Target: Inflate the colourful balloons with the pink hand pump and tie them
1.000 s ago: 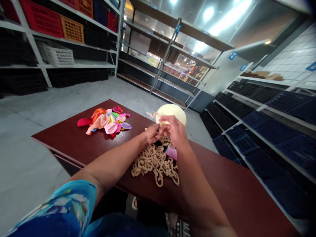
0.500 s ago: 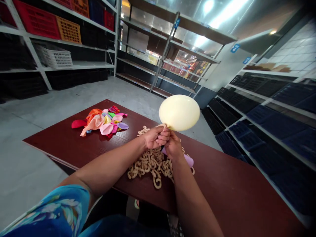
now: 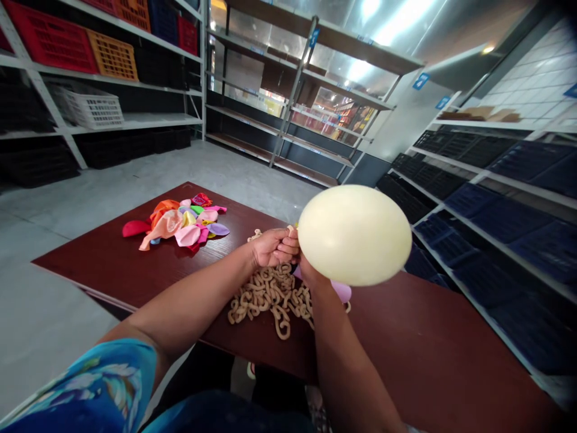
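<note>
A pale yellow inflated balloon [image 3: 355,234] floats in front of me above the table, its neck end at my hands. My left hand [image 3: 278,246] is closed at the neck, fingers curled and pressed together. Up against it is my right hand [image 3: 309,270], its fingers largely hidden behind the balloon; it appears closed on the neck too. Beneath both hands lies a heap of beige, curled, rope-like pieces [image 3: 259,294]. A lilac rounded object [image 3: 341,291] pokes out beside my right wrist, mostly covered.
Uninflated balloons [image 3: 187,234] in many colours lie piled on the left of the dark red table [image 3: 419,337]. Shelving with crates [image 3: 54,45] stands at the left. Metal racks [image 3: 288,114] are at the back, and shelves of dark crates [image 3: 478,210] line the right.
The balloon has tipped right and down towards me, looks larger, and now covers much of my right hand. Both hands stay together at its neck. The view has shifted slightly.
</note>
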Motion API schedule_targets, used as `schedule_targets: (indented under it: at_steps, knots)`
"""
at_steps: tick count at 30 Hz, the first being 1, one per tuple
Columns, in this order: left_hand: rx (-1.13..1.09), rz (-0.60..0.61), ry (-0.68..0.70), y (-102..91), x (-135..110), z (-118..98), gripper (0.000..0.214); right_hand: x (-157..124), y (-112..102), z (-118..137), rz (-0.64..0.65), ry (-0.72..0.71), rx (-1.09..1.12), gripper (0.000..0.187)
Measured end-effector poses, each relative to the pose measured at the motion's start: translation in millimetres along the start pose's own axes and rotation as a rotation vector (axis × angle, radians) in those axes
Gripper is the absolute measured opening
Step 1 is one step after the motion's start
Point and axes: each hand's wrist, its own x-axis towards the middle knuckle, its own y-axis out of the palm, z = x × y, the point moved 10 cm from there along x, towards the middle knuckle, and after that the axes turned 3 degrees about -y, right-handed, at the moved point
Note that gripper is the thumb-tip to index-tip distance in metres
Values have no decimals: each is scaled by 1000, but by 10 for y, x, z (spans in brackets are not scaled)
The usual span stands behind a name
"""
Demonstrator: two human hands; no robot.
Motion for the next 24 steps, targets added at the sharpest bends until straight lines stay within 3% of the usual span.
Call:
schedule_targets:
  at_steps: [4,7,13,16,18,21,24]
  knots:
    - [153,-93,28,-168,17,-99,22,-57,-158,-110,-183,150,174,31]
    - [368,-244,117,-320,3,-232,18,-89,-109,-119,-132,235,283,31]
    - [933,-697,385,-608,-169,-639,31,-69,-111,-94,-78,200,257,28]
    - [1320,-848,475,-548,-219,-752,34,-60,-135,32,-65,75,87,24]
    - [1504,-886,509,-463,-214,-753,35,-67,-154,244,-66,-106,-119,20]
    - [1628,-864,537,-343,-182,-702,34,-147,-100,622,-54,-437,-393,15]
    - [1679,-822,549,-261,-155,-657,32,-224,-59,794,-42,-595,-460,16]
